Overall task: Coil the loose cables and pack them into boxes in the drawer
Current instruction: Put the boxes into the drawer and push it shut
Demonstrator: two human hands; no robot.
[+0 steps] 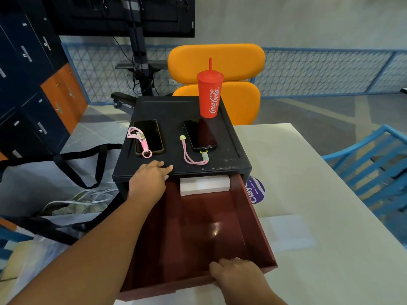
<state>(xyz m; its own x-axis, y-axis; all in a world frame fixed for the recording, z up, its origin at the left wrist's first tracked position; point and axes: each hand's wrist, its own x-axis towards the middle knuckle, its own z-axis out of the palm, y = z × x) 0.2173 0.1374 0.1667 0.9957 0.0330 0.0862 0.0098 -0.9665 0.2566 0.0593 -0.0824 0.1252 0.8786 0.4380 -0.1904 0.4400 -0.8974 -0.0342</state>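
Head view: the left hand [149,181] presses flat, fingers straight, on the cabinet [176,111]. The right hand [237,274] curls over the front wall of the open drawer [253,225]. Left of the left hand, seemingly white cables [92,197] sit in a bag [33,183]. They are probably light and limp, best gathered in loops.

Only the person's two arms and hands show. The left arm [92,256] is bare along its whole visible length, from the lower left corner of the view to the wrist, and it looks long and broad under the wide lens. The left hand [149,183] is bare too, seen from the back, with short nails on the fingertips that show. The right arm [251,293] is bare from the bottom edge up to the wrist. The right hand [235,274] wears a small, pale, shiny ring [237,259] on one finger; which finger cannot be told.
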